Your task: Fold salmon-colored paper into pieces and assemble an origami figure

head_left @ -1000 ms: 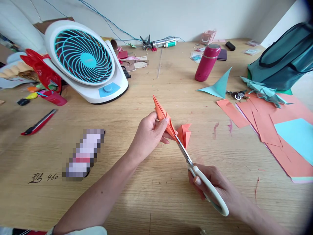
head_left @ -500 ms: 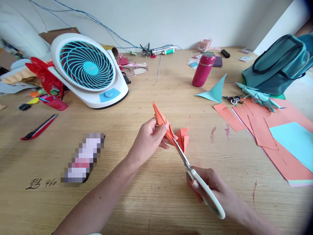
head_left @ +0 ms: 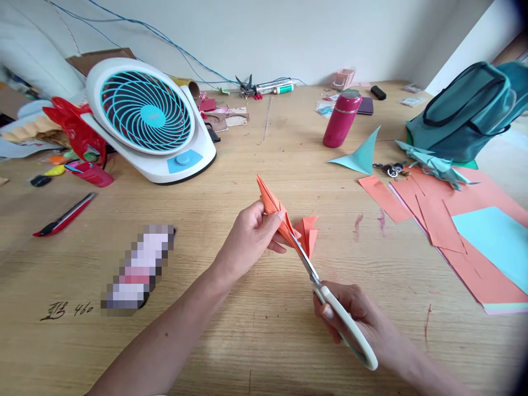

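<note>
Between the thumb and fingers of my left hand [head_left: 251,234] is a folded orange paper [head_left: 270,201], its pointed end tilted up and away. My right hand [head_left: 350,311] is closed round the white handles of a pair of scissors [head_left: 310,270]. The blades reach up to the lower end of the folded paper and look nearly together; how far the paper lies between them cannot be made out. Just behind the blades, a second folded orange piece [head_left: 308,234] is partly hidden by them.
A white fan [head_left: 185,159] stands back left, with a phone [head_left: 140,269] and a red utility knife [head_left: 66,214] nearer. To the right are a pink flask [head_left: 342,118], keys [head_left: 391,169], teal folded paper [head_left: 361,154], orange sheets [head_left: 441,220] and a teal bag [head_left: 449,118].
The view has shifted very slightly. Both hands, the folded paper and the scissors keep almost the same positions; the paper's tip sits a touch lower.
</note>
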Demonstrator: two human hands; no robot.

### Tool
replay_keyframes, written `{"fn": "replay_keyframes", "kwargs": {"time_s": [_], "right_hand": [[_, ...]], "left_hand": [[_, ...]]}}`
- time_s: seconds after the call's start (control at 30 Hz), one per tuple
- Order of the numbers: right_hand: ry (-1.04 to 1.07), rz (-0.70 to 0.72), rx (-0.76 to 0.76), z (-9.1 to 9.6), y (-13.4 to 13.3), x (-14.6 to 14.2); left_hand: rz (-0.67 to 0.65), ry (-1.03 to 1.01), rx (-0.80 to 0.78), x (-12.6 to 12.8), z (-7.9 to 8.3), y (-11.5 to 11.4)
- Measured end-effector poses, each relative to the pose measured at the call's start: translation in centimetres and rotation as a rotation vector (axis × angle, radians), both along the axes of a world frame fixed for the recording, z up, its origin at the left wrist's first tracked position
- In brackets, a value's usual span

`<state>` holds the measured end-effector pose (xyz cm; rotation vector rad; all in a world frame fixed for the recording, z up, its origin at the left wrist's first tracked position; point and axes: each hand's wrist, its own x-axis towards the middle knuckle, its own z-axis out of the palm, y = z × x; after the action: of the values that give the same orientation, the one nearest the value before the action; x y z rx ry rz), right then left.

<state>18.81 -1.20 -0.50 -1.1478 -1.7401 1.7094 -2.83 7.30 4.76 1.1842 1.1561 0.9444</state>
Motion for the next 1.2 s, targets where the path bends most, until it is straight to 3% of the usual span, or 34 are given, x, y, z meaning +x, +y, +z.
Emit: {"fn": "replay_keyframes", "kwargs": {"time_s": [1.2], "right_hand": [[0.036,-0.015,-0.007,0.26,0.09,-0.38]], "left_hand": [[-0.076,-0.078,-0.088,0.23,0.42,-0.3]]}}
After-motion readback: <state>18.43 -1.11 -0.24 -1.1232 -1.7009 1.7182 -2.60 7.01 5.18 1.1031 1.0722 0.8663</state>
